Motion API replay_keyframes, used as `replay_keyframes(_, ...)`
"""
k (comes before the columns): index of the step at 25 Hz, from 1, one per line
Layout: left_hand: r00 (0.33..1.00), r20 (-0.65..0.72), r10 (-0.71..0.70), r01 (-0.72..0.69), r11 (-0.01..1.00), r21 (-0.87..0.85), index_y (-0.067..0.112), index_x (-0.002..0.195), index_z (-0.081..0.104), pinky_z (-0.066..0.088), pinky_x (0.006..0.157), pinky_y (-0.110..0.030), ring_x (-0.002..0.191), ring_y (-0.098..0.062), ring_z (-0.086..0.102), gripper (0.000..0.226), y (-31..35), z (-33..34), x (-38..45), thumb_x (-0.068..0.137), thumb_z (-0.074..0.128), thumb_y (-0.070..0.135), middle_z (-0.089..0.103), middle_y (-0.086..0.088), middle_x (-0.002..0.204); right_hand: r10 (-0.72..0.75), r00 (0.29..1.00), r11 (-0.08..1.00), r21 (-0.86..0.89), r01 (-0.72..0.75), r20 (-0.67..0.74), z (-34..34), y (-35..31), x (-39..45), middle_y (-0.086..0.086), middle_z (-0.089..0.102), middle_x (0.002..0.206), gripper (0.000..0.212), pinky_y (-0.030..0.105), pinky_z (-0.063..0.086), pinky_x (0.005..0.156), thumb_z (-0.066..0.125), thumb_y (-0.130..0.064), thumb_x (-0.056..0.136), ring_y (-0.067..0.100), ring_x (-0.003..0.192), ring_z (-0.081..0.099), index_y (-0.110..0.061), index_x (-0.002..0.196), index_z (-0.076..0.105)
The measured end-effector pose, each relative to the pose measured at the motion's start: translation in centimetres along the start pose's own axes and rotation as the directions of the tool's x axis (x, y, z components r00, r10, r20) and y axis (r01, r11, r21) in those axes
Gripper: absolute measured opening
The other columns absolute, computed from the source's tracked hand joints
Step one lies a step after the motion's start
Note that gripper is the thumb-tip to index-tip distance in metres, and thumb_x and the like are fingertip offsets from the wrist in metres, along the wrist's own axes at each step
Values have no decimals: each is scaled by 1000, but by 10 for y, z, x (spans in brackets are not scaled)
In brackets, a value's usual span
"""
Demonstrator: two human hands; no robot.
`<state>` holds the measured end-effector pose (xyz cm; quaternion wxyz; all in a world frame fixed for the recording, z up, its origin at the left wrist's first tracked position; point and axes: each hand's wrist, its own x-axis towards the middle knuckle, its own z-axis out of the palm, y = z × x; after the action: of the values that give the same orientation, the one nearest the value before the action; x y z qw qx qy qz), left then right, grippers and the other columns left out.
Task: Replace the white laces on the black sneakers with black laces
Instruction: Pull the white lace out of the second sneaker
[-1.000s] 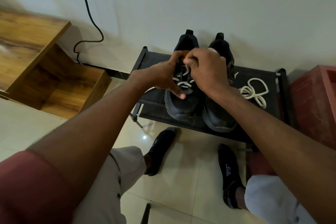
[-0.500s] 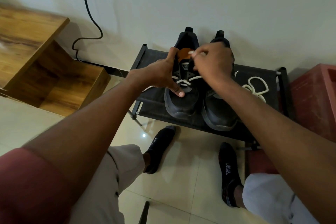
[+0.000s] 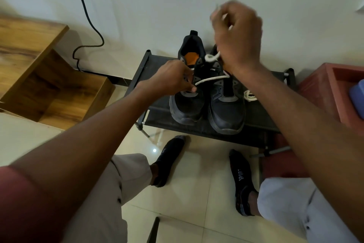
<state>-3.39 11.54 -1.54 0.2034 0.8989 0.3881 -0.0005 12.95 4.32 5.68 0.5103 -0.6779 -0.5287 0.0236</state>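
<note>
Two black sneakers stand side by side, toes toward the near edge, on a low black rack (image 3: 254, 116) set against the white wall. The left sneaker (image 3: 187, 102) shows an orange insole at its open collar and grey eyelet patches; its tongue stands up. A white lace (image 3: 211, 79) runs as one strand across its upper eyelets, slanting from the left hand toward the right sneaker (image 3: 226, 108), with a small loop of it higher up by the tongue. The left hand (image 3: 173, 79) grips the left side of that sneaker, its fingers curled on the upper and the thumb tip resting near the lace's low end. The right hand (image 3: 238, 33) is raised above the shoes, fingers curled, pinching the lace's far end; it is blurred. Another white lace (image 3: 249, 96) lies bunched on the rack just right of the right sneaker. Small pale lettering on the tongue is too small to read. The right sock (image 3: 241, 175) reads "SPORT".
</note>
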Motion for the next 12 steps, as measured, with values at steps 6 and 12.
replay_keyframes(6, 987, -4, -158, 143, 908, -394, 7, 78, 73, 51, 65, -23, 69, -8, 67, 21, 3, 1, -6, 78, 91, 19, 73, -1, 74, 200, 843, 768, -614, 182, 500, -21, 9, -37, 9, 60, 123, 36, 47, 55, 87, 73, -19, 87, 34, 110, 58, -18, 122, 68)
replay_keyframes(12, 988, -77, -133, 112, 965, -236, 13, 82, 75, 41, 59, -21, 64, -5, 58, 19, 7, 0, -9, 77, 91, 21, 63, 8, 69, 171, 698, 754, -548, 362, 695, 4, 18, -63, 7, 27, 164, 106, 66, 25, 117, 82, -68, 73, 31, 153, 24, -27, 158, 34)
